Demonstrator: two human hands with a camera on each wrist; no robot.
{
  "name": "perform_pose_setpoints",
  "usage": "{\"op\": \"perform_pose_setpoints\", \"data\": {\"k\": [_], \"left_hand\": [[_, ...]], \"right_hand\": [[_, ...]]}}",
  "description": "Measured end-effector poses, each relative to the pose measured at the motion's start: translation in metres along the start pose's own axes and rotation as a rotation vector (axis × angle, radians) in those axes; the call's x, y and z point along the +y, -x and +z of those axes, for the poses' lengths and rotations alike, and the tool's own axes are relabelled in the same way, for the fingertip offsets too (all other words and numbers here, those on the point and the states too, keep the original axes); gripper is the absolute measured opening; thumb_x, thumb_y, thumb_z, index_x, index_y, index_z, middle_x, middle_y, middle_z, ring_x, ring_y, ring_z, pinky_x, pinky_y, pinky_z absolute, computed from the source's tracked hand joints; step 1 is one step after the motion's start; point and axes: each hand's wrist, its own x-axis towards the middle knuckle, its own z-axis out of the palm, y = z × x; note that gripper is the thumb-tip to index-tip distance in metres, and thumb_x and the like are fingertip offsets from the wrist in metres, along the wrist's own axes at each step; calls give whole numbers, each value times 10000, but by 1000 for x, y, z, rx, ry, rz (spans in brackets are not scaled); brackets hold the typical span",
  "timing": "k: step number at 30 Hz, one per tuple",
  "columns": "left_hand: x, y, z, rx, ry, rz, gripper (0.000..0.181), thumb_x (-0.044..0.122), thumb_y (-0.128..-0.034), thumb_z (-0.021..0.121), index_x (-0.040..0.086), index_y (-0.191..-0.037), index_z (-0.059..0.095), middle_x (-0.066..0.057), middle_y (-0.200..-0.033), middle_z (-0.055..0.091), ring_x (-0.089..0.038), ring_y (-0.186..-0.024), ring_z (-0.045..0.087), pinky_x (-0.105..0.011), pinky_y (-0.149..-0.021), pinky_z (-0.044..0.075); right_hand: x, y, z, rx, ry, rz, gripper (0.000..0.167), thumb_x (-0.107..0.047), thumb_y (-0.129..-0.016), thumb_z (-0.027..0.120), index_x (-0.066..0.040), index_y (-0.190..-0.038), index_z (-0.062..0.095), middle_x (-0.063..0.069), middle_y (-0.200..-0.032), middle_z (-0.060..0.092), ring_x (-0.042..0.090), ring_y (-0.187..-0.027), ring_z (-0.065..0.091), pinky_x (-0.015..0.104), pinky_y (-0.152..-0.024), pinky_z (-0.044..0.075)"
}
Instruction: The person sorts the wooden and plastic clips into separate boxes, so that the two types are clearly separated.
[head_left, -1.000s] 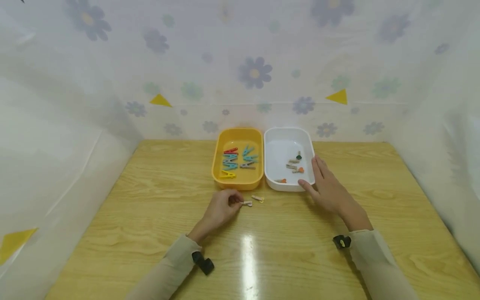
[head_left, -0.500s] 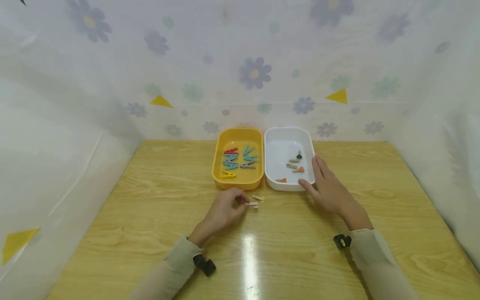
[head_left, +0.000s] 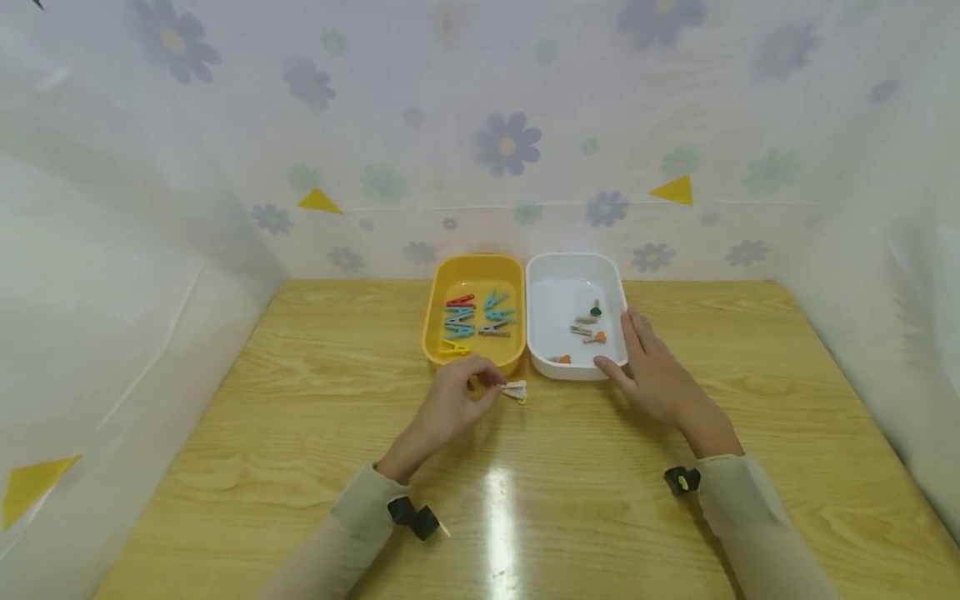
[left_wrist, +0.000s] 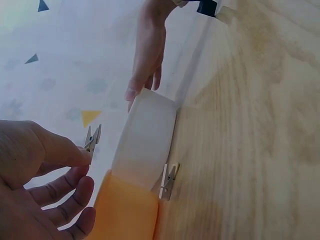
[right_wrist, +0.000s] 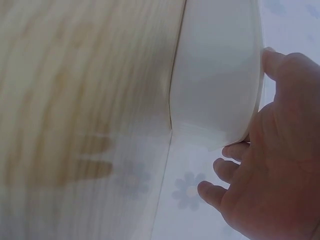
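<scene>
In the head view my left hand [head_left: 457, 398] is in front of the yellow tray and pinches a small wooden clothespin [head_left: 514, 387] between thumb and fingertip. The left wrist view shows this clothespin [left_wrist: 92, 139] raised off the table, its other fingers loosely bent below. A second wooden clothespin [left_wrist: 169, 182] with a yellow piece lies on the table near the trays. My right hand [head_left: 660, 375] rests on the near right corner of the white tray [head_left: 577, 372], fingers fairly straight along the side and thumb on the front rim. The right wrist view shows it touching that rim.
The yellow tray [head_left: 427, 342] stands left of the white one and holds several coloured plastic clothespins [head_left: 460, 331]. Inside the white tray lie several wooden clothespins [head_left: 581, 330], some with orange or green pieces. A flowered sheet [head_left: 510, 146] hangs behind the wooden table [head_left: 337, 367].
My left hand has lifted the pinched clothespin off the table and moved it slightly right and toward the trays, over the second clothespin. My right hand has stayed on the white tray.
</scene>
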Motion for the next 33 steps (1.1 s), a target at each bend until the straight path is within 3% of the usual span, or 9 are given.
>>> {"op": "perform_pose_setpoints", "data": {"k": [5,11,14,18,28,33], "left_hand": [[2,-19,-1,31,13,-34,95,30,-909,773,94,-969,734,-16,-942,707,-212,-871,669,-387,-724,578],[2,-53,0,31,15,-51,46,72,-942,749,85,-985,738,-23,-947,725,-180,-873,670,-400,-742,576],[0,-66,2,22,21,-64,41,80,-950,744,83,-991,741,-25,-946,732,-158,-866,668,-354,-746,573],[-1,-77,6,8,38,-92,36,78,-959,732,81,-993,741,-31,-956,727,-165,-893,671,-283,-768,564],[-6,-99,18,1,-1,-115,61,93,-967,727,67,-1021,735,-57,-983,727,-186,-917,667,-359,-851,570],[-6,-115,25,-19,11,-121,46,96,-981,710,72,-1014,731,-46,-981,722,-171,-910,648,-322,-865,558]], "right_hand": [[-2,-1,0,5,7,-3,940,-605,-1062,385,11,-1619,-55,166,-1699,-116,388,-1559,-55,636,-1201,151],[-2,-1,1,12,12,-7,933,-594,-1065,392,8,-1620,-56,160,-1700,-115,386,-1560,-52,633,-1202,155],[-3,-1,0,7,7,-6,935,-595,-1065,390,3,-1618,-68,157,-1700,-123,379,-1560,-63,630,-1204,148],[-4,-1,-2,8,6,-3,936,-596,-1064,395,1,-1620,-65,162,-1701,-114,385,-1560,-55,632,-1202,155],[-4,0,-4,7,23,-4,934,-584,-1067,398,24,-1616,-53,179,-1699,-108,433,-1552,-14,639,-1196,165],[-3,1,-3,5,23,3,939,-590,-1064,399,17,-1617,-57,172,-1701,-110,434,-1553,-2,636,-1196,171]]}}
